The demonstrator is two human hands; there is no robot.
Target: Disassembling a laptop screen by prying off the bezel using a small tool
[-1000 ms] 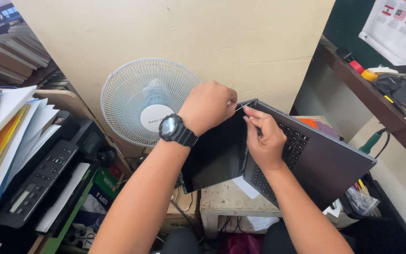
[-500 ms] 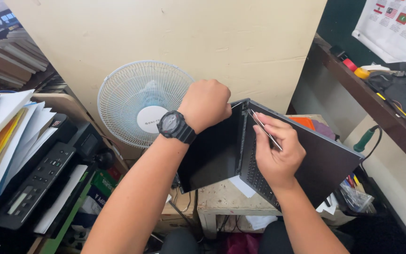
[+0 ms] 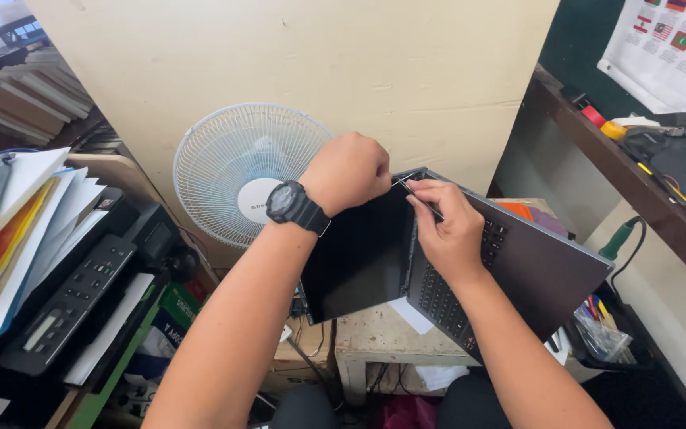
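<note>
An open black laptop (image 3: 518, 270) stands tilted on a small worn table (image 3: 375, 338), its dark screen (image 3: 359, 254) toward me on the left and its keyboard half on the right. My left hand (image 3: 347, 171), with a black watch on the wrist, is closed around the top edge of the screen near the hinge. My right hand (image 3: 450, 226) pinches a thin metal tool (image 3: 418, 197) whose tip points at the hinge area.
A white table fan (image 3: 244, 171) stands behind the laptop against a beige board. A black printer (image 3: 73, 294) and stacked papers (image 3: 25, 214) lie at left. A wooden shelf (image 3: 645, 191) with tape rolls and tools runs at right, over a bin of pens (image 3: 597, 330).
My right hand has shifted back up along the hinge, bringing the thin tool closer to my left fist. The left hand keeps its grip on the screen edge.
</note>
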